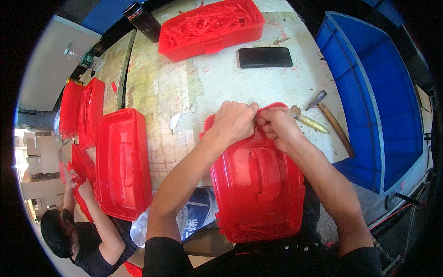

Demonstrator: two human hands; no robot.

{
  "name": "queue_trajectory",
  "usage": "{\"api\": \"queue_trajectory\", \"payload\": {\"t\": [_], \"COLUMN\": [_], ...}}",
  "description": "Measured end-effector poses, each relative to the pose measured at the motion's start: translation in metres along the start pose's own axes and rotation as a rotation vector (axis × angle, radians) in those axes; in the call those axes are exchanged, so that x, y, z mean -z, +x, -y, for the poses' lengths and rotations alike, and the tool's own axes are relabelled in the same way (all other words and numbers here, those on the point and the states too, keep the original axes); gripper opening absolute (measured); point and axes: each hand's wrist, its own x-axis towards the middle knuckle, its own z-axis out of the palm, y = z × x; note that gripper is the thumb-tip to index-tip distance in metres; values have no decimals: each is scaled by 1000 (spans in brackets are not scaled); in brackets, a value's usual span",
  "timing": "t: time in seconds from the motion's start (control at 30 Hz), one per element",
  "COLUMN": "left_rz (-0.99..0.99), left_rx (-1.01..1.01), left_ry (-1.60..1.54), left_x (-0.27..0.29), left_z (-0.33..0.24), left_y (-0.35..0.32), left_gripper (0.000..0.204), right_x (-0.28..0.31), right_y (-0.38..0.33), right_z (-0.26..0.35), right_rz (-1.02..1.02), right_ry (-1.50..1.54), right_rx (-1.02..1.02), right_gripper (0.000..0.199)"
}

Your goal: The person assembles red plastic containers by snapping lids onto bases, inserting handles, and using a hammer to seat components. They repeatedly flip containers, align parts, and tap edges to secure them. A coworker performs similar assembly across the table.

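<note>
At the far rim (277, 105) of the red case (237, 184), the person's two hands meet knuckle to knuckle: the right hand (279, 125) is pinched tight on the edge, thumb against curled fingers, while the left hand (234, 121) is bent over just beside it, its fingertips hidden, so I cannot tell whether they clamp the rim or only press there. The case lies lengthwise at the near edge of the worktable (159, 87), its near end out over the edge, close to the person's body. It looks like thin moulded plastic — light for its size, stiff along the rim, likely to flex a little across the broad face — and its gloss suggests a slippery skin, more apt to slide or scuff than to shatter. The rim and corners seem the surest hold; the moulded handle (267, 175) in the middle could serve for lifting. To the right lie a tool with a yellowish handle (313, 123), a hammer (336, 129) and, beyond them, a blue crate (344, 60). Farther up sit a dark phone (265, 58) and a red bin (180, 54) of shavings (212, 21); leftward, an open red tray (121, 173) rests near a co-worker (92, 244).
</note>
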Motion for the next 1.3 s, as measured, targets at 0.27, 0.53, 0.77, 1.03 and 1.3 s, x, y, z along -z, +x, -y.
{"api": "queue_trajectory", "payload": {"t": [0.27,0.53,0.77,1.03,1.3], "left_rz": [-4,-38,47,-42,-29], "left_rx": [16,21,-27,-27,94], "left_ry": [61,57,46,-47,-60], "left_x": [2,-6,1,0,4], "left_z": [-4,-2,1,0,3], "left_y": [6,5,10,7,11], "left_gripper": [21,22,27,23,21], "right_x": [-7,-6,-4,16,14], "right_y": [4,8,-10,-23,-4], "right_z": [-22,-39,-22,-8,-9], "right_rz": [-6,12,117,-219,-273], "right_ry": [309,548,223,-1838,-1883], "right_rx": [111,75,26,926,962], "right_gripper": [18,16,12,12,9]}}
